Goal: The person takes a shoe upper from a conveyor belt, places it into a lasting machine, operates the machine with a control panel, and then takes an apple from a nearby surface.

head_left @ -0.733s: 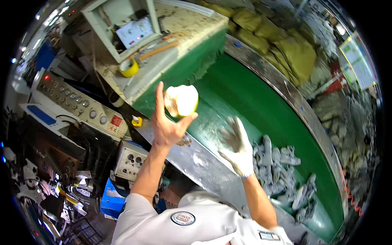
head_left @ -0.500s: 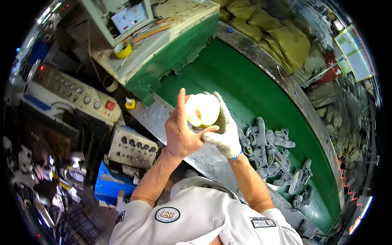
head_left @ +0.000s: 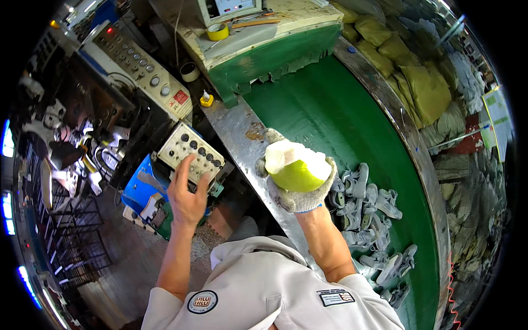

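A green-skinned fruit, its white inside exposed along a rough, uneven top, sits in my right hand. That hand wears a whitish knitted glove, grey at the fingers, and cups the fruit from below over the metal edge of the green conveyor belt. My left hand is bare and holds nothing. Its fingers are apart, and it hovers to the left, near a control box with several black knobs.
Several grey shoes lie on the green belt at the right. A worktable carries yellow tape and tools. A larger control panel, a small yellow bottle and a blue bin are at left. Olive sacks lie beyond the belt.
My left hand has come away from the fruit and moved left. The fruit now rests in my right hand alone, turned so its green skin shows. The head view has shifted.
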`<state>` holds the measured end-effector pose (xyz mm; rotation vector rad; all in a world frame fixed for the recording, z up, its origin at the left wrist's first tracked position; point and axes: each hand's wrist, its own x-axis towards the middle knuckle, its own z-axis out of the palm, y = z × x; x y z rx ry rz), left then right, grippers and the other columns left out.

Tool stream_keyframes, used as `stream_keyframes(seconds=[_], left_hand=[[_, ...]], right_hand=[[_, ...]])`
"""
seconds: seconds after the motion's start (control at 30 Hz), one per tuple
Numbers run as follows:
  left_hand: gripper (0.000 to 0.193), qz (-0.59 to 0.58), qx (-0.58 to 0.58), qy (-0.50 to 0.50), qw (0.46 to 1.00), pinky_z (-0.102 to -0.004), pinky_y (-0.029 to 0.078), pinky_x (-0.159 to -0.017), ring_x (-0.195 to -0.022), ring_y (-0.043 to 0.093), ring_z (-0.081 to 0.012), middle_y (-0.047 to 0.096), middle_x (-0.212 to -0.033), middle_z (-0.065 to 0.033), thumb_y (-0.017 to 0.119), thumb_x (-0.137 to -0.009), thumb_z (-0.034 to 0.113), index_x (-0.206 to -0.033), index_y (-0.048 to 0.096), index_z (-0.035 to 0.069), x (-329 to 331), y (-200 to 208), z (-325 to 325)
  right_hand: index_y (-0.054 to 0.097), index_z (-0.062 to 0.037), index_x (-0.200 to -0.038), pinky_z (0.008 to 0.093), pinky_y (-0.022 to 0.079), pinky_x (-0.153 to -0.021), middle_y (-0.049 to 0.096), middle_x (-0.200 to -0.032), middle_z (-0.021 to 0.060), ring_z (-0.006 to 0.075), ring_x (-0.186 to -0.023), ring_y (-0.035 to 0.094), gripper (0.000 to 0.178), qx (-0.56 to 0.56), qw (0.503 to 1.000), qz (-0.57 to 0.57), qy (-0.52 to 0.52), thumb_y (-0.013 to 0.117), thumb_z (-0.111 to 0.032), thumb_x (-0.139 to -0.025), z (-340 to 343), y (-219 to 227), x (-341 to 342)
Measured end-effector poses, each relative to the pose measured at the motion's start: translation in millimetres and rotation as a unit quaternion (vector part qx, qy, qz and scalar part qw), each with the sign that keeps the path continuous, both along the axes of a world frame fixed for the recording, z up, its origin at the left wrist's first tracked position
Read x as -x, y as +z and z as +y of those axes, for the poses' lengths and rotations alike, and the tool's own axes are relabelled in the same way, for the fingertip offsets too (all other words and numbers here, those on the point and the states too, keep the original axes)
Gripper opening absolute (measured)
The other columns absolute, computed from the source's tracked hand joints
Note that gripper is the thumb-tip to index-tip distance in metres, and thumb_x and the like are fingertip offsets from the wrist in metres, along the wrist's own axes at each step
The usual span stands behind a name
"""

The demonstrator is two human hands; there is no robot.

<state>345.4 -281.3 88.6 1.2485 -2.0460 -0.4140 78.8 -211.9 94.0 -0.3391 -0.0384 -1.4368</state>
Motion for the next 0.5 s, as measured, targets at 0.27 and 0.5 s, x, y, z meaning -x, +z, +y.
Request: stream_keyframes(seconds=[0.27, 0.5], left_hand=[[0.043, -0.182, 0.065, 0.24, 0.951, -0.0488, 0.047, -0.103, -0.128, 0.056, -0.0406, 0.062, -0.132, -0.0212, 0.071, -0.094, 0.025, -0.129, 0.062, 0.001, -148.0, -89.1, 16.0], [0.047, -0.116, 0.033, 0.245, 0.962, -0.0527, 0.043, -0.105, -0.125, 0.054, -0.0446, 0.06, -0.128, -0.0225, 0.073, -0.091, 0.024, -0.126, 0.059, -0.003, -205.7, -119.9, 22.8]], right_hand=[[0.061, -0.0082, -0.125, 0.054, 0.049, -0.091, 0.067, -0.118, 0.0096, 0.0303, -0.101, 0.066, 0.06, -0.041, 0.994, 0.074, 0.066, 0.066, -0.047, -0.08, 28.7, 55.2, -54.7], [0.058, -0.0087, -0.13, 0.0545, 0.051, -0.091, 0.065, -0.123, 0.0115, 0.0323, -0.105, 0.065, 0.065, -0.017, 0.975, 0.221, -0.011, 0.068, -0.048, -0.079, 48.8, 62.1, -77.1]])
